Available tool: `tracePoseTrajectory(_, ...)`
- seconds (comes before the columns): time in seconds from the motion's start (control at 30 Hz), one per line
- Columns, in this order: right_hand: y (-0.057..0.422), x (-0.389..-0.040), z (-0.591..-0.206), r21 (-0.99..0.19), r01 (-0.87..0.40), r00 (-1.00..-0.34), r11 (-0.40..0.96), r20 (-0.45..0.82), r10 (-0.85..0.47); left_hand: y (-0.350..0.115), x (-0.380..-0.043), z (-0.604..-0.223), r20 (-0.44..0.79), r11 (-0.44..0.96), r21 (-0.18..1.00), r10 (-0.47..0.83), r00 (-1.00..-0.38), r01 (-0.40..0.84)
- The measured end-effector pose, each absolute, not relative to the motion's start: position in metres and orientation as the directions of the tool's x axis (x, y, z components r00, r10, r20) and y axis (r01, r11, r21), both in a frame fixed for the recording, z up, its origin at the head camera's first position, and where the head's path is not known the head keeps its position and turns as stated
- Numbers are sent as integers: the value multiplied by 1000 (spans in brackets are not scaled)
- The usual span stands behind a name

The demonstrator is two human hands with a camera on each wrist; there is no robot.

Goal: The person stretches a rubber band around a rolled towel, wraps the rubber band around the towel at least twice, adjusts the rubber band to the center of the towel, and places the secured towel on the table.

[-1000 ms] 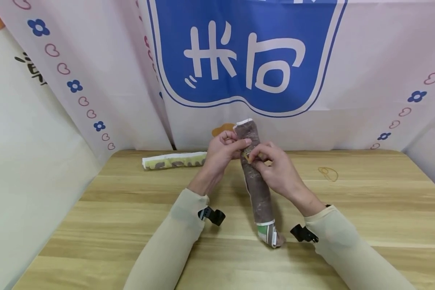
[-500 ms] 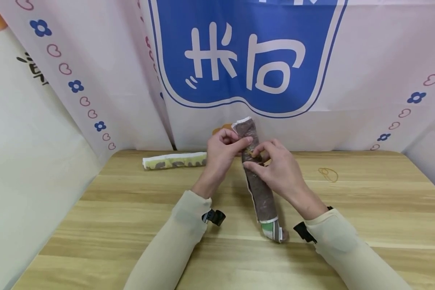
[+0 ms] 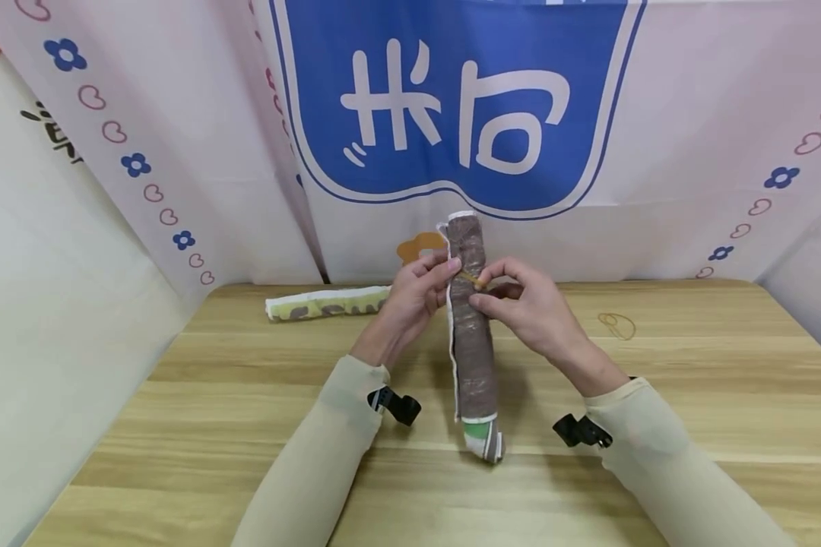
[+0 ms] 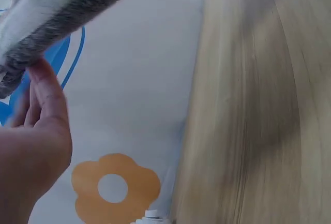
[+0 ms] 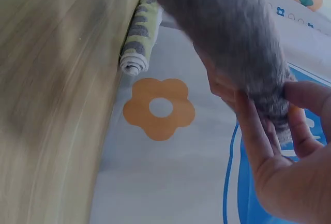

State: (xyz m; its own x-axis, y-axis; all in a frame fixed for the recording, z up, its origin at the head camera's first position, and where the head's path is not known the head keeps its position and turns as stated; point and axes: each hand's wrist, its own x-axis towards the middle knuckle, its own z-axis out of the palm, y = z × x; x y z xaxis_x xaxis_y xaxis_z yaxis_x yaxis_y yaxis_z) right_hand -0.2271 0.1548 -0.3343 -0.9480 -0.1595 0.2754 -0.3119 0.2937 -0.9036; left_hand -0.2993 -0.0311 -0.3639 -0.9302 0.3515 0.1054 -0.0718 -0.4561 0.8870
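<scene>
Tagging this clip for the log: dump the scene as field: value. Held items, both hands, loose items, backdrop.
held_item: brown roll, long axis near vertical in head view
left_hand: left hand grips the roll, thumb in front
right_hand: right hand holds yellowish band at the roll's front
band_fully_around_roll: cannot tell
on_table: green-yellow roll, left; loose band, right
backdrop: white sheet with blue emblem
</scene>
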Motion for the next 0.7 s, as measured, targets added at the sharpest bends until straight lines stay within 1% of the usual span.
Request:
tracePoseTrajectory(0.1,154,-226,-334,-914,-275,-957,300,228,-181,-33,-299,-365,105,-405,913,348,-931,-48)
tracePoseTrajectory(0.2,152,-226,-334,-900,-244,-966,362,196,-166,-32,-298,-363,119,-352,936,283,-952,12)
tracePoseTrajectory(0.3,150,-225,-335,-869,-243,-969,430,202,-139,-31,-295,-358,124,-306,951,231,-965,49)
tracePoseTrajectory(0.37,149,-225,-335,-845,-275,-961,459,245,-125,-29,-293,-354,120,-298,953,214,-969,53)
tracePoseTrajectory(0.47,146,-224,-338,-798,-373,-926,474,353,-133,-28,-290,-351,102,-309,950,209,-973,34)
tracePoseTrajectory(0.57,142,-224,-342,-729,-496,-862,472,478,-167,-28,-288,-350,72,-318,948,209,-975,2)
tracePoseTrajectory(0.7,139,-225,-345,-625,-615,-773,481,599,-210,-28,-288,-347,36,-269,963,200,-979,-19)
